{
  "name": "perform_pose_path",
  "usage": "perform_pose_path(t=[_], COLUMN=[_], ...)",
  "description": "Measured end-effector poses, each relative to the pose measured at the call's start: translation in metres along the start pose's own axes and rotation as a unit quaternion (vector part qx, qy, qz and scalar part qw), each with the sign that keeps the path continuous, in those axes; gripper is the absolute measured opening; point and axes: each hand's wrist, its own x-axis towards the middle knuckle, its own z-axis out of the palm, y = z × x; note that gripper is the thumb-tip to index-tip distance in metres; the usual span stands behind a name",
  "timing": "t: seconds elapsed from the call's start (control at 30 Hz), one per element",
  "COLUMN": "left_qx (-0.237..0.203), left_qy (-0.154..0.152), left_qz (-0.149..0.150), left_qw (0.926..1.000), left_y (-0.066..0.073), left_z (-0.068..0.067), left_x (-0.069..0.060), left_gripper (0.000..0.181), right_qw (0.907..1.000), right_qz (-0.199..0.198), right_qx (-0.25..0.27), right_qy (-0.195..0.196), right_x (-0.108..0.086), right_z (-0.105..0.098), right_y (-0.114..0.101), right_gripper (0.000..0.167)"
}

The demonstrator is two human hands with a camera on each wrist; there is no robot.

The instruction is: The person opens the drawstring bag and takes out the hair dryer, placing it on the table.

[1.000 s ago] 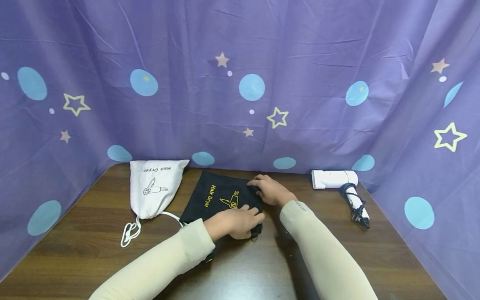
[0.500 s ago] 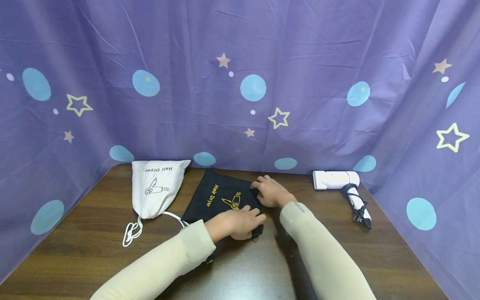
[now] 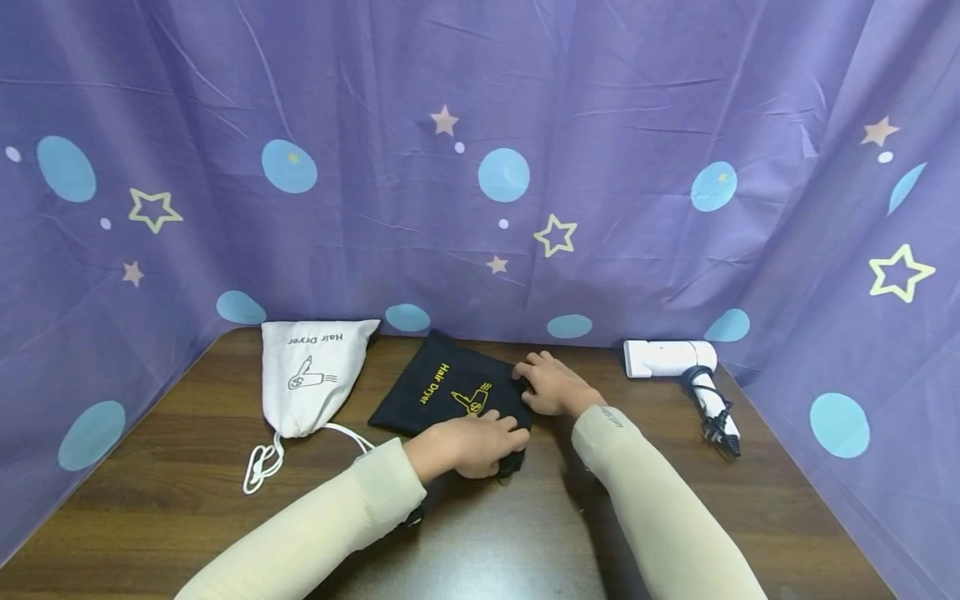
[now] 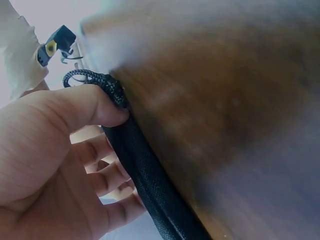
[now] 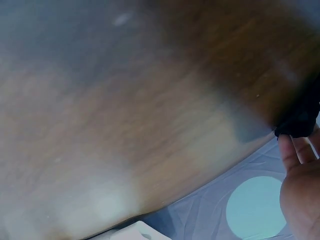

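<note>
A black drawstring bag [image 3: 442, 371] printed in yellow with "Hair Dryer" and a dryer picture lies at an angle on the table. My left hand [image 3: 472, 443] pinches its near right edge. In the left wrist view the thumb lies on the black cloth [image 4: 142, 172] beside a braided black cord [image 4: 114, 90], with the fingers on the other side. My right hand [image 3: 551, 383] grips the bag's right corner with bent fingers. The right wrist view shows only part of this hand [image 5: 304, 192] at the dark cloth [image 5: 301, 117].
Left of the black bag lies a white drawstring bag [image 3: 307, 371] with its white cord [image 3: 261, 467] trailing. A white hair dryer [image 3: 667, 359] with a bundled black cord [image 3: 716, 417] lies at the right. A purple curtain [image 3: 630, 275] stands behind the wooden table [image 3: 172, 500].
The black bag has turned clockwise, its far left corner shifting right and its left corner drawing away from the table's front. My right hand has moved slightly right; the left hand stays almost in place.
</note>
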Motion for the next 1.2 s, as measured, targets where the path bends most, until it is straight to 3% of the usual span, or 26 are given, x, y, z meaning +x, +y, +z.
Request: perform_pose_path(t=[0.57,0.83,1.2], left_qx=[-0.011,0.023,0.038], left_qy=[0.013,0.03,0.04], left_qz=[0.009,0.017,0.027], left_qw=[0.9998,0.9991,0.9981], left_y=[0.008,0.017,0.023], left_z=[-0.003,-0.006,-0.005], left_x=[0.011,0.02,0.032], left_gripper=[0.026,0.029,0.027], right_qw=[1.0,0.9997,0.9995], right_qz=[0.006,0.018,0.021], right_qx=[0.006,0.014,0.008], right_qy=[0.004,0.01,0.023], right_x=[-0.022,-0.033,-0.046], right_z=[-0.003,-0.003,0.0], right_y=[0.015,0.027,0.041], right_gripper=[0.034,0.034,0.034])
